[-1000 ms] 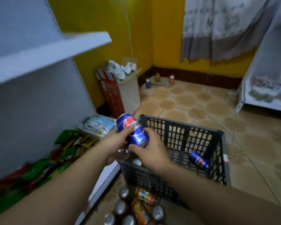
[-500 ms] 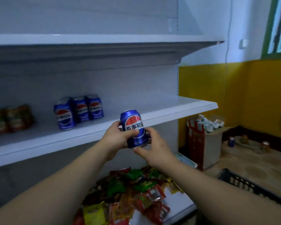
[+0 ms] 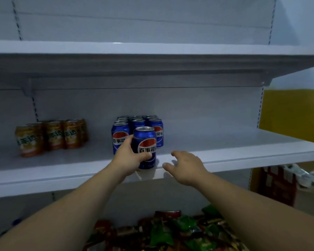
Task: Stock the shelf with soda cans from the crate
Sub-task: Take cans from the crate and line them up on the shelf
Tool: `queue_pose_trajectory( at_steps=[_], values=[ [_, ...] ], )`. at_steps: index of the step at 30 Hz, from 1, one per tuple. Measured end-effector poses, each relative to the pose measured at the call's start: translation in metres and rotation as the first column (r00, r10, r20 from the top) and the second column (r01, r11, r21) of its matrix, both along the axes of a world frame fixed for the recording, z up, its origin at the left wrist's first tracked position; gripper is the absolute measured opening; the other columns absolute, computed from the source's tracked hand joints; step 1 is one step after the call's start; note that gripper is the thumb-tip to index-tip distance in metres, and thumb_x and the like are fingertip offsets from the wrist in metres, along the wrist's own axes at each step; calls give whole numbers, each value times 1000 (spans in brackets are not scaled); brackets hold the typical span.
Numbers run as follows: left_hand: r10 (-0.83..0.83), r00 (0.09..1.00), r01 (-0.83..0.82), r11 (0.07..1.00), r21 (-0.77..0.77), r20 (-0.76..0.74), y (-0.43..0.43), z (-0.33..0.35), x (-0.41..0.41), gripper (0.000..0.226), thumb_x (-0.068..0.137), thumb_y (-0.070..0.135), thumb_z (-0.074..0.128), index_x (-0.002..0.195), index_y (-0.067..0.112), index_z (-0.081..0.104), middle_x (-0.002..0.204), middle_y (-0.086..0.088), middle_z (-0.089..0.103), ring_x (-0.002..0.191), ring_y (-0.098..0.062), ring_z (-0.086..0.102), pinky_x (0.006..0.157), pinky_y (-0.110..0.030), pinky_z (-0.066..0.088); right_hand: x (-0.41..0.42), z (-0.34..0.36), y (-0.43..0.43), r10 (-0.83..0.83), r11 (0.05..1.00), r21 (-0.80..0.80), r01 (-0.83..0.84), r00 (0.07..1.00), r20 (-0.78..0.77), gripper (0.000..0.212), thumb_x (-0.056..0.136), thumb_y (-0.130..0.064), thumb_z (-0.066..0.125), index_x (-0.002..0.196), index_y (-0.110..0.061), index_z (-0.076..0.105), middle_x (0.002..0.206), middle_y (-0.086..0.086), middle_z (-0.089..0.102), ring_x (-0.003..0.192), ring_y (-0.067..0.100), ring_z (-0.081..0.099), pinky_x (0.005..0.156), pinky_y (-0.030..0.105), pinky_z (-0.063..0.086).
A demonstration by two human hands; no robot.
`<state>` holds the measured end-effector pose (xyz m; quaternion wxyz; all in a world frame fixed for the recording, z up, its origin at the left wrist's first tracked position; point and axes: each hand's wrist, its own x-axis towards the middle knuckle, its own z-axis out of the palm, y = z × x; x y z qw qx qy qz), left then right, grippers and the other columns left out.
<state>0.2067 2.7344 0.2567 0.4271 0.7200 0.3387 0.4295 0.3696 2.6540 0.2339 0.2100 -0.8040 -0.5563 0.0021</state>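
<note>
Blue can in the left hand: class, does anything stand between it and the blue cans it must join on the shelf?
Nothing visible does. The blue can, gripped by the left hand, is at the front edge of the shelf, directly before the stocked blue cans. The right hand is open to its right, apart.

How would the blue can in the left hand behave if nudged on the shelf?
The blue can stands upright on its flat base, so it would probably slide, not roll. It sits near the front edge of the shelf, so a forward nudge might tip it off. Glossy metal: likely slick.
</note>
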Motion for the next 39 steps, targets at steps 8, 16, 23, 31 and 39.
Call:
queue_pose_trajectory(
  at_steps=[8,16,23,31,39],
  values=[
    [217,967,-166,934,315,-133,37,-15,13,83,80,21,74,145,26,24,139,4,45,128,-18,43,105,-39,38,12,-37,32,-121,992,37,117,982,141,63,96,-58,13,146,-28,37,155,2,30,141,25,23,115,48,7],
    [614,724,-334,711,619,-315,58,-22,13,90,81,52,64,151,30,12,159,-2,5,145,-28,0,117,-50,9,12,-40,31,-128,991,66,118,977,171,59,97,-54,15,144,-28,40,151,0,36,138,23,27,114,45,10],
    [612,726,-393,743,541,-313,70,-22,22,83,82,47,66,149,36,19,159,-2,-6,145,-32,-4,113,-56,14,12,-42,32,-132,990,81,120,975,176,56,98,-51,16,142,-28,42,149,0,38,138,22,28,114,45,10],
    [635,738,-452,717,531,-229,79,-26,35,71,80,32,71,141,30,33,156,-4,0,142,-35,7,108,-54,33,12,-44,33,-139,986,112,120,973,187,54,98,-50,17,138,-29,47,145,-2,43,135,20,32,114,45,12],
    [611,747,-425,742,518,-262,71,-24,29,83,80,37,70,146,32,20,157,-3,-3,143,-34,5,112,-55,25,14,-41,25,-58,994,104,41,984,169,56,98,-52,14,142,-29,40,149,-2,38,138,19,28,115,44,9]
  ],
)
